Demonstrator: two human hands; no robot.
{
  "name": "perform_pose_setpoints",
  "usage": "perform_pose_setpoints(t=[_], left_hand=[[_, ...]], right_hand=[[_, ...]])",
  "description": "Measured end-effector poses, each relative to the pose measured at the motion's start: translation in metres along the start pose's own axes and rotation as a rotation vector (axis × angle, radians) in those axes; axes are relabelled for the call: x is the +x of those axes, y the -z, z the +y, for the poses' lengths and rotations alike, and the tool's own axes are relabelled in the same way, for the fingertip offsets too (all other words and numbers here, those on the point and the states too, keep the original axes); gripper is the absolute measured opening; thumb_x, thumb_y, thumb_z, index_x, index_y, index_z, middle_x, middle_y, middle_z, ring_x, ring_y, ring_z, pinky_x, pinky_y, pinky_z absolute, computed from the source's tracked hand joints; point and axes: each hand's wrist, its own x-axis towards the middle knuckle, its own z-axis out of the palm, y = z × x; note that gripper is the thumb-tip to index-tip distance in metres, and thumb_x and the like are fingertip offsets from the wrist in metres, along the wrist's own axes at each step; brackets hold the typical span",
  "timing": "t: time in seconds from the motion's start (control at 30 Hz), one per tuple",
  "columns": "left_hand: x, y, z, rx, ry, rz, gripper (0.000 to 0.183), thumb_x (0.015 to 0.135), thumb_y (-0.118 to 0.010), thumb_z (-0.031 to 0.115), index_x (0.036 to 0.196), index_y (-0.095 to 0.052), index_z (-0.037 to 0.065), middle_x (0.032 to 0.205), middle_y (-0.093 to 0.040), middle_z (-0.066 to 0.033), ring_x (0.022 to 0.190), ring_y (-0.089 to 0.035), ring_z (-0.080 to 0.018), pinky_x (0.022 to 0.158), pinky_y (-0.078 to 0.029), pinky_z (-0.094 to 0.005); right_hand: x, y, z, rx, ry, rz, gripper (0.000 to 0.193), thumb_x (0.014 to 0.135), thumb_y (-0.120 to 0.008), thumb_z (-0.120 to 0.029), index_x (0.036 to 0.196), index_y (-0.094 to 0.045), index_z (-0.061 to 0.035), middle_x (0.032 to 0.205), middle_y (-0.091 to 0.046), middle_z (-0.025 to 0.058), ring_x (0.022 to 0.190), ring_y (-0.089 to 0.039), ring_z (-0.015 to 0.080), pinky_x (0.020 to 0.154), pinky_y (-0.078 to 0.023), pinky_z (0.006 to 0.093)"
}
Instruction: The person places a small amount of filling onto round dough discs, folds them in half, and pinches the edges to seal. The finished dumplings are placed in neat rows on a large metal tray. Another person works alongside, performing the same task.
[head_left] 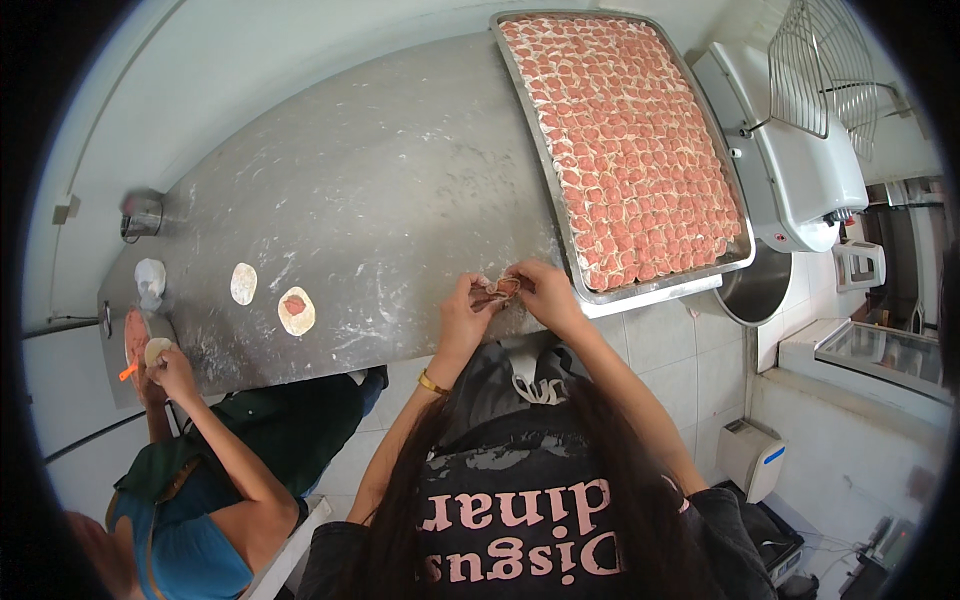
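Between my two hands, just over the table's front edge, is a small dumpling [506, 288] of pale dough around pink filling. My left hand [468, 310] pinches its left side and my right hand [543, 292] pinches the right side, fingers closed on the dough. Off to the left lies a round dough wrapper with pink filling [296, 311] on the floured metal table [380, 190]. A plain dough wrapper [243, 284] is beside it. Close to my right hand stands a large metal tray [577, 250] packed with rows of open-topped, pink-filled dumplings.
At the far left a co-worker's hand [174, 376] holds a wrapper near a container of pink filling [135, 335] and an orange-handled tool [128, 371]. A metal cup [142, 215] and a white bag [150, 280] stand behind. A white machine [800, 160] is right of the tray.
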Motion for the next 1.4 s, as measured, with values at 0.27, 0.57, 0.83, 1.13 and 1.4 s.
perform_pose_setpoints(t=[0.27, 0.57, 0.83, 1.13, 1.4], left_hand=[[0.002, 0.001, 0.003, 0.327, -0.167, -0.026, 0.031, 0.072, -0.075, 0.003, 0.100, -0.062, 0.001, 0.084, -0.069, -0.0131, 0.078, -0.069, -0.0204, 0.068, -0.052, -0.0303], [0.008, 0.009, 0.010, 0.546, -0.156, -0.116, 0.029, 0.072, -0.076, 0.008, 0.096, -0.062, 0.001, 0.083, -0.068, -0.0129, 0.076, -0.068, -0.0222, 0.069, -0.052, -0.0304], [0.009, 0.011, 0.008, 0.384, -0.158, -0.182, 0.033, 0.072, -0.076, 0.005, 0.102, -0.061, 0.002, 0.084, -0.068, -0.0130, 0.076, -0.068, -0.0222, 0.068, -0.052, -0.0317], [0.008, 0.012, 0.015, 0.435, -0.253, -0.166, 0.029, 0.073, -0.074, 0.002, 0.099, -0.061, 0.003, 0.084, -0.068, -0.0125, 0.075, -0.068, -0.0223, 0.068, -0.053, -0.0310], [0.008, 0.009, 0.009, 0.412, -0.306, -0.081, 0.023, 0.072, -0.073, 0.002, 0.092, -0.062, 0.004, 0.081, -0.067, -0.0113, 0.076, -0.067, -0.0258, 0.068, -0.052, -0.0346]], right_hand=[[-0.010, -0.002, -0.011, -0.230, 0.148, 0.097, 0.020, 0.071, -0.061, 0.004, 0.090, -0.063, -0.0021, 0.085, -0.060, 0.0143, 0.083, -0.060, 0.0365, 0.070, -0.048, 0.0408], [-0.007, 0.003, -0.009, -0.134, 0.215, 0.102, 0.027, 0.067, -0.057, 0.008, 0.091, -0.064, -0.0026, 0.086, -0.059, 0.0160, 0.085, -0.059, 0.0364, 0.072, -0.048, 0.0425], [-0.003, -0.004, -0.014, -0.146, 0.190, 0.023, 0.033, 0.069, -0.059, 0.007, 0.100, -0.063, -0.0026, 0.089, -0.060, 0.0153, 0.086, -0.060, 0.0362, 0.073, -0.049, 0.0396], [-0.005, -0.002, -0.017, -0.213, 0.130, -0.001, 0.033, 0.069, -0.055, 0.008, 0.099, -0.064, -0.0020, 0.088, -0.059, 0.0158, 0.087, -0.059, 0.0367, 0.074, -0.048, 0.0407], [-0.009, 0.000, -0.010, -0.227, 0.167, 0.085, 0.029, 0.069, -0.058, 0.007, 0.096, -0.065, -0.0027, 0.087, -0.059, 0.0154, 0.084, -0.059, 0.0361, 0.073, -0.048, 0.0404]])
